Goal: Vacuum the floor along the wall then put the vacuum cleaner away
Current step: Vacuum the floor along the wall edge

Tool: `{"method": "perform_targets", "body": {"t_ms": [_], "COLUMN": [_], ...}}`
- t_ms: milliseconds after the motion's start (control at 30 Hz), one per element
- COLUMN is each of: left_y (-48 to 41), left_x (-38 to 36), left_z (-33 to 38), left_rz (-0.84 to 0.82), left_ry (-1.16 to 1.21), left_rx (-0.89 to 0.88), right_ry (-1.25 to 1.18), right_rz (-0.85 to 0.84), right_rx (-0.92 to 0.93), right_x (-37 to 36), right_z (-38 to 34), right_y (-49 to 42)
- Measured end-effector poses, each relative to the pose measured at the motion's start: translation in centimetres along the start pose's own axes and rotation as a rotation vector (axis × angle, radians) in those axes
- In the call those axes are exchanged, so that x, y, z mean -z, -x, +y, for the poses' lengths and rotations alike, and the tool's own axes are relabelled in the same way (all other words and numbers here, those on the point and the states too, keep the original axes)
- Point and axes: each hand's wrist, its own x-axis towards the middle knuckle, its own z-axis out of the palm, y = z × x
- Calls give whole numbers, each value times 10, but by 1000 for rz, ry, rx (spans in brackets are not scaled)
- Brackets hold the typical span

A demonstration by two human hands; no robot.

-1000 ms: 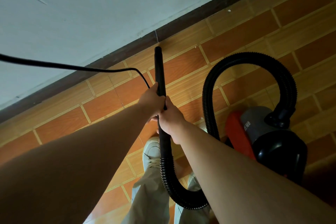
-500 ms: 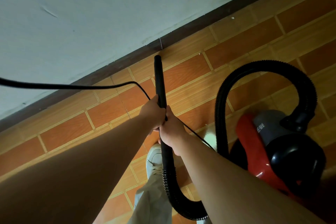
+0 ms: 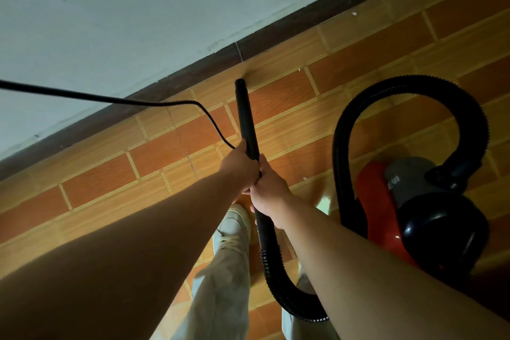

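Vacuum wand (image 3: 246, 116) tip near baseboard (image 3: 176, 81), small gap. Cord (image 3: 154, 103) left, bare tile between. Left hand (image 3: 239, 167), right hand (image 3: 269, 192) stacked, fingers wrapped round wand. Canister (image 3: 411, 210), hose (image 3: 414, 85) right.

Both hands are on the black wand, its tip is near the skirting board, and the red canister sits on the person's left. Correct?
Not quite: the head view shows the red canister on the person's right, not left. The rest holds: left hand and right hand both grip the black wand, whose tip is near the skirting board.
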Motion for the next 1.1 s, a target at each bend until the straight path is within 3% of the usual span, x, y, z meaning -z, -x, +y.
{"method": "perform_targets", "body": {"t_ms": [733,1100], "left_y": [-8,-9], "left_x": [17,8], "left_z": [11,5], "left_rz": [92,89], "left_ry": [216,175], "left_rx": [83,96], "right_ry": [66,123], "right_rz": [-93,-102], "right_rx": [61,71], "right_x": [11,13], "right_z": [-23,-11], "right_y": [-35,-32]}}
